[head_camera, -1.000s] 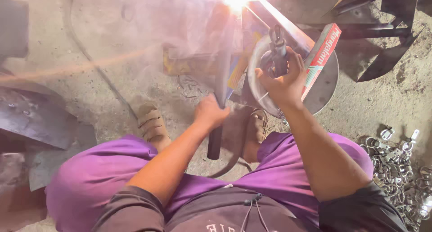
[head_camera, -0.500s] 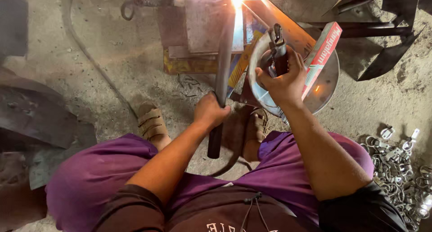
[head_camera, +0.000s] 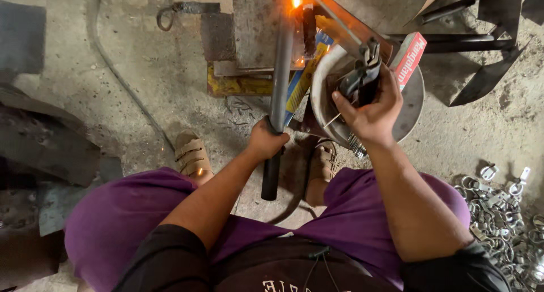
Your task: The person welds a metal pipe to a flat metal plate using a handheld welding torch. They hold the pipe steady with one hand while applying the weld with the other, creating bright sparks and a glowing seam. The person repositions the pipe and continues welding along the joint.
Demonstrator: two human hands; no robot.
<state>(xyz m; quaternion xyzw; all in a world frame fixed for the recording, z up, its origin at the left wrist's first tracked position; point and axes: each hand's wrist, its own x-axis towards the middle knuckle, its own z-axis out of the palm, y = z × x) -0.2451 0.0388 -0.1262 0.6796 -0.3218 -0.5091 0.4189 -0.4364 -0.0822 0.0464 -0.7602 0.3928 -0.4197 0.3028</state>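
Head view: left hand (head_camera: 266,140) clamped around a grey steel pipe (head_camera: 280,77), steadying its far end at the glowing weld spot (head_camera: 295,1); right hand (head_camera: 371,108) closed on the electrode holder (head_camera: 360,77), drawn back above the round metal dish (head_camera: 411,102).

Dark grey pipe (head_camera: 280,82) is seen, with an orange glow (head_camera: 295,1) at its far end. Purple trousers (head_camera: 113,218), tan sandals (head_camera: 192,154), a red-and-white box (head_camera: 409,58) and a yellow-blue packet (head_camera: 303,77) are noted. Pale grey concrete floor (head_camera: 130,54); silver rings (head_camera: 504,212).
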